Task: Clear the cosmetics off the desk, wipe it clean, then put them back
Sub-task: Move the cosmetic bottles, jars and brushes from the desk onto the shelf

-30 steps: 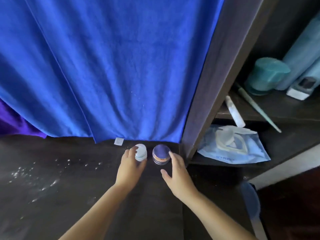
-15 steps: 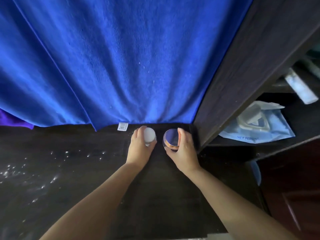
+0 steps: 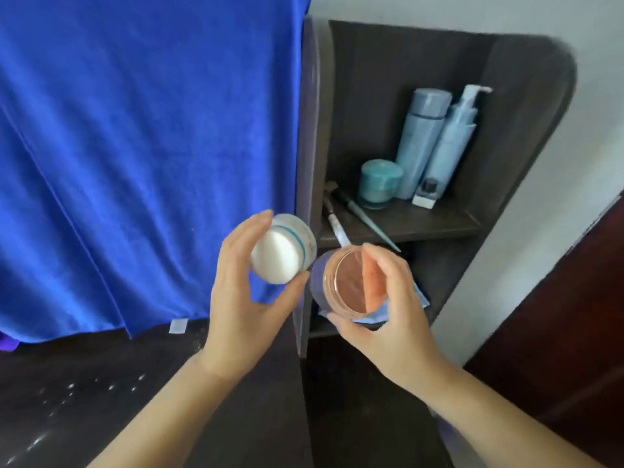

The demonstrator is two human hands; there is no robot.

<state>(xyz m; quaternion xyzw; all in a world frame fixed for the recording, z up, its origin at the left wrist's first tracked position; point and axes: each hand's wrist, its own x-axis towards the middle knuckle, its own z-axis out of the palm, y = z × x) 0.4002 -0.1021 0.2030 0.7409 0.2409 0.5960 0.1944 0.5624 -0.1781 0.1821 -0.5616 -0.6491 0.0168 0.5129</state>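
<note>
White jar (image 3: 283, 254) in left hand (image 3: 243, 298), copper-bottomed jar (image 3: 344, 282) in right hand (image 3: 388, 319)

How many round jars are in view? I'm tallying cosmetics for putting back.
3: white jar in the left hand, copper-based jar in the right hand, teal jar on the upper shelf. Others may be hidden.

A big blue cloth (image 3: 145, 146) hangs across the far left in front of me, folds running down to the dark bench (image 3: 101, 400), which is speckled with pale specks. To the right stands a dark wooden shelf unit (image 3: 526, 136) with a rounded top corner, set against a pale wall (image 3: 591, 96). A dark reddish-brown panel (image 3: 574, 315) fills the near right.
</note>
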